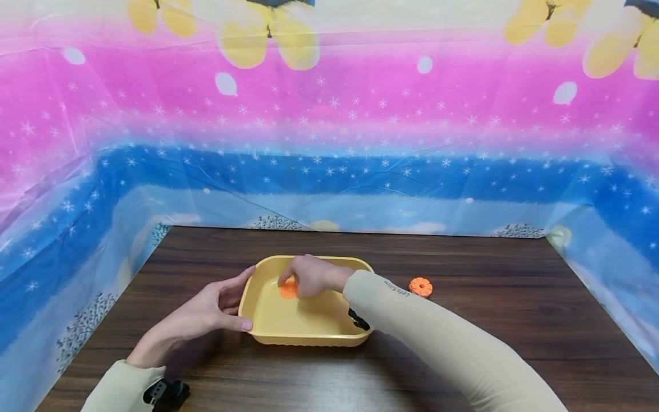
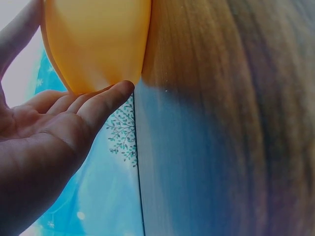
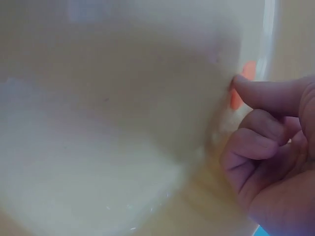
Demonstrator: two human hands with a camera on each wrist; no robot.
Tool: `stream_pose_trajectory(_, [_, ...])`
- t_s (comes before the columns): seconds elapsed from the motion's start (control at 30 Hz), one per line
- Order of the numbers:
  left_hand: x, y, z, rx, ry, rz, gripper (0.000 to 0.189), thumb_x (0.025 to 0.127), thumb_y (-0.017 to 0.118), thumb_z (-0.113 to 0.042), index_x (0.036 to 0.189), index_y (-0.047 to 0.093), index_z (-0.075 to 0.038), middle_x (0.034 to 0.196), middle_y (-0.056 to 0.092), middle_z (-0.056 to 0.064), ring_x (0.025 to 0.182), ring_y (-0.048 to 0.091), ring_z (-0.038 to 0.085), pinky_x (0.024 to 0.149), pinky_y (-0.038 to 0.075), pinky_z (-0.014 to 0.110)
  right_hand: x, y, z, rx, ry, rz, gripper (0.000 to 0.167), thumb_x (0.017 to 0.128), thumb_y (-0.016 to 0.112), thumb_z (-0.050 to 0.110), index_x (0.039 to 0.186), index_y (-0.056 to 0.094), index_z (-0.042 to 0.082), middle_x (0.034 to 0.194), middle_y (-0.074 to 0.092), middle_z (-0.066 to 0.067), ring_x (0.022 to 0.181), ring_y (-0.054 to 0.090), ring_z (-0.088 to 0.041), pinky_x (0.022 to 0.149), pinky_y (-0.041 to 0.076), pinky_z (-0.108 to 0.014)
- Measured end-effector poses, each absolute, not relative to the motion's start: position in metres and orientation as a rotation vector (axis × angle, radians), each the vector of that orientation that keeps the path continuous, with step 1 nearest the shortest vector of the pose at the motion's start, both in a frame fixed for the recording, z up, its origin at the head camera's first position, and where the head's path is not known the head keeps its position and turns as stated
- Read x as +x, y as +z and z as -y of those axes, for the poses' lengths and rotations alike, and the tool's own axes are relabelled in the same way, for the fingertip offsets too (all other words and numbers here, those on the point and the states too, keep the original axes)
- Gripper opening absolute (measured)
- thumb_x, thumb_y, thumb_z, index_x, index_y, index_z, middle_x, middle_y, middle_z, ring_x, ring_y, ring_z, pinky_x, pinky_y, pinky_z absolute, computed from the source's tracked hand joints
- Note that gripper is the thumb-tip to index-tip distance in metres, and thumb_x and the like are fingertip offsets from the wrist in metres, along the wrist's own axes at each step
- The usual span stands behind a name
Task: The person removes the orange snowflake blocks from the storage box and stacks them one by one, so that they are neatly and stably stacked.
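Observation:
A yellow plastic basin stands on the dark wooden table. My left hand holds its left end, thumb at the near corner and fingers spread along the outer wall. The left wrist view shows those fingers against the basin's side. Inside the basin, my right hand reaches down with index finger and thumb at an orange disc, pinching it near the floor of the left half. From the right wrist, the orange disc shows partly behind a fingertip, and other fingers are curled.
Another orange notched disc with a hole in its middle lies on the table right of the basin, just beyond the right sleeve. A printed cloth hangs along the back and both sides of the table.

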State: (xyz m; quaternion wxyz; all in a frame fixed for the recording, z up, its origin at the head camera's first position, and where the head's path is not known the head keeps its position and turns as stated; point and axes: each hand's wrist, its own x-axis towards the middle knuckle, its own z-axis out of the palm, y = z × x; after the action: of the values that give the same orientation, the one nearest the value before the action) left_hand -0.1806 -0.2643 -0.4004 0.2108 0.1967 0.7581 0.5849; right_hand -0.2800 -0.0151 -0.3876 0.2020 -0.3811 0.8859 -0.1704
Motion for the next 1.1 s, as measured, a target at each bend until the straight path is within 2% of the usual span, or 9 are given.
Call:
stream_pose_trajectory(0.13, [-0.181, -0.401, 0.264, 0.554, 1.628, -2.103, 0.108, 0.089, 0.082, -0.006, 0.167, 0.008, -0.005, 0.171, 0.013, 0.023, 0.151, 0.03, 0.044, 0.11, 0.048, 0.031, -0.279, -0.388, 0.016, -1.105, -0.494, -2.485, 0.044, 0.083, 0.071, -0.009, 0.121, 0.079, 0.012, 0.07, 0.053, 0.003, 0.056, 0.04, -0.009, 0.054, 0.033, -0.019])
stream_pose_trajectory(0.27, [-0.181, -0.401, 0.264, 0.553, 1.625, -2.105, 0.108, 0.089, 0.082, -0.006, 0.167, 0.007, -0.004, 0.171, 0.013, 0.024, 0.15, 0.03, 0.044, 0.11, 0.047, 0.031, -0.279, -0.391, 0.016, -1.098, -0.563, -2.439, 0.036, 0.082, 0.086, 0.002, 0.116, 0.08, 0.012, 0.061, 0.051, 0.005, 0.054, 0.042, -0.007, 0.054, 0.036, -0.019])
stream_pose_trajectory(0.37, [-0.18, -0.4, 0.264, 0.542, 1.62, -2.112, 0.108, 0.089, 0.082, -0.006, 0.167, 0.008, -0.005, 0.171, 0.014, 0.024, 0.15, 0.031, 0.044, 0.11, 0.048, 0.031, -0.279, -0.394, 0.016, -1.106, -0.617, -2.386, 0.036, 0.081, 0.091, 0.008, 0.115, 0.079, 0.011, 0.054, 0.043, 0.006, 0.05, 0.037, -0.006, 0.054, 0.034, -0.018])
stream_pose_trajectory(0.47, [-0.18, -0.4, 0.264, 0.531, 1.614, -2.122, 0.108, 0.089, 0.083, -0.007, 0.168, 0.008, -0.006, 0.171, 0.015, 0.024, 0.151, 0.031, 0.044, 0.11, 0.048, 0.031, -0.28, -0.396, 0.015, -1.147, -0.675, -2.309, 0.038, 0.081, 0.09, 0.006, 0.117, 0.078, 0.007, 0.051, 0.038, 0.007, 0.048, 0.034, -0.005, 0.054, 0.033, -0.017])
stream_pose_trajectory(0.6, [-0.18, -0.4, 0.263, 0.534, 1.614, -2.127, 0.108, 0.089, 0.083, -0.007, 0.167, 0.008, -0.005, 0.171, 0.015, 0.024, 0.151, 0.031, 0.044, 0.111, 0.047, 0.031, -0.283, -0.396, 0.012, -1.189, -0.729, -2.202, 0.042, 0.082, 0.082, -0.007, 0.123, 0.075, 0.002, 0.051, 0.037, 0.006, 0.049, 0.032, -0.005, 0.056, 0.032, -0.017])
stream_pose_trajectory(0.77, [-0.181, -0.4, 0.263, 0.54, 1.618, -2.124, 0.108, 0.089, 0.082, -0.007, 0.167, 0.008, -0.003, 0.171, 0.013, 0.024, 0.151, 0.03, 0.044, 0.111, 0.047, 0.032, -0.285, -0.396, 0.009, -1.171, -0.747, -2.163, 0.045, 0.085, 0.074, -0.013, 0.127, 0.073, 0.001, 0.052, 0.036, 0.005, 0.05, 0.03, -0.007, 0.057, 0.031, -0.018])
stream_pose_trajectory(1.1, [-0.179, -0.4, 0.263, 0.532, 1.615, -2.125, 0.108, 0.09, 0.082, -0.007, 0.167, 0.008, -0.005, 0.171, 0.014, 0.023, 0.151, 0.031, 0.043, 0.111, 0.047, 0.032, -0.285, -0.402, 0.011, -1.105, -0.784, -2.194, 0.036, 0.084, 0.08, -0.009, 0.118, 0.075, 0.002, 0.053, 0.041, 0.005, 0.05, 0.032, -0.006, 0.059, 0.037, -0.017])
